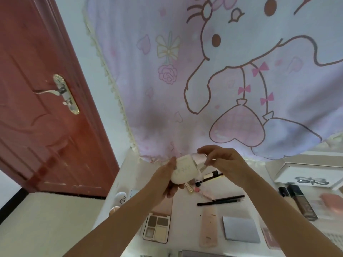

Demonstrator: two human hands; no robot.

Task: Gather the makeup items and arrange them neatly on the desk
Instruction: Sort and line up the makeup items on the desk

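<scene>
Where curtain hangs, cluttered white desk beside red door.

Showing white on the surface. Just right of the open palette, holding brown, grey and cream pans: a pale pink tube, then a grey-blue compact. Behind the palette, hanging lilac-and-pink curtain printed with hearts, bows, a rose and a cartoon rabbit. Far left, standing red-brown door.

Both bare forearms reach forward and meet in the middle. The left hand is raised with its fingers curled in a grip. The right hand is just beside it, its fingers pinching from above.
</scene>
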